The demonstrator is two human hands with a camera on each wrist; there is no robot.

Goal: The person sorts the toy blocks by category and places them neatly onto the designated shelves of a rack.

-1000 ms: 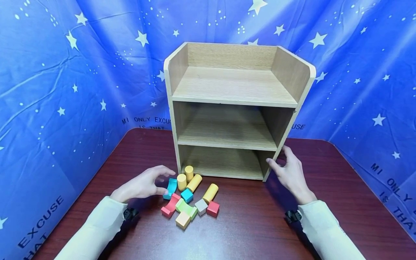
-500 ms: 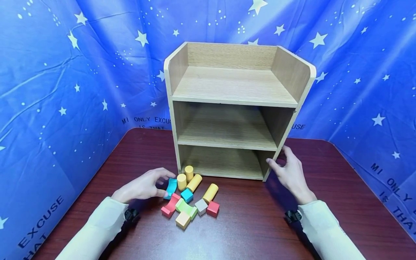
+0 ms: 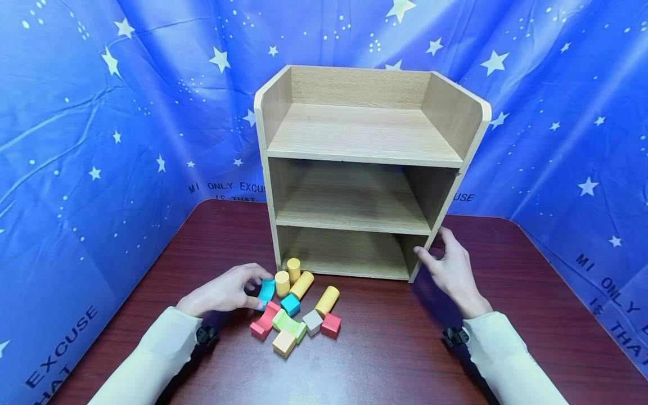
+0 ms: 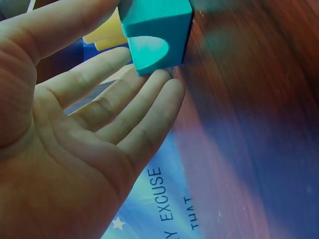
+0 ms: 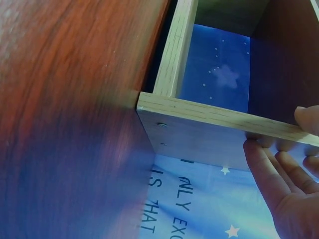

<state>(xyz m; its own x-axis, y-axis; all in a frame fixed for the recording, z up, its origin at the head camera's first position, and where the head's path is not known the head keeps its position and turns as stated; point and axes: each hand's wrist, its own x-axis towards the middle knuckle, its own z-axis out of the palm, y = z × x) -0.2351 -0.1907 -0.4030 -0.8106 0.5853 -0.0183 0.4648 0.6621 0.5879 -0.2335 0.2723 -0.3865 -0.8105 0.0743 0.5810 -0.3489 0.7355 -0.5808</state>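
My left hand [image 3: 228, 289] has its thumb and fingers at opposite ends of a teal arch block [image 3: 266, 291], pinching it at the left of a group of wooden blocks. The left wrist view shows this block [image 4: 154, 35] between thumb and fingertips, its curved cut-out facing the camera. My right hand [image 3: 453, 273] grips the right side panel of a wooden shelf unit [image 3: 364, 135], thumb on the inside and fingers along the outer face. In the right wrist view the fingers [image 5: 266, 167] touch the panel [image 5: 199, 132] below its front edge.
Beside the teal block lie a red arch block [image 3: 265, 320], a green arch block [image 3: 289, 325] and a teal cube [image 3: 291, 305]. Several yellow cylinders [image 3: 302, 285], a grey cube [image 3: 313, 323], a red cube [image 3: 331, 325] and a natural wood block [image 3: 284, 343] sit nearby on the dark table [image 3: 385, 349].
My left hand has shifted slightly right and its thumb and fingers have come in on the teal arch block. The right hand stays on the shelf panel.
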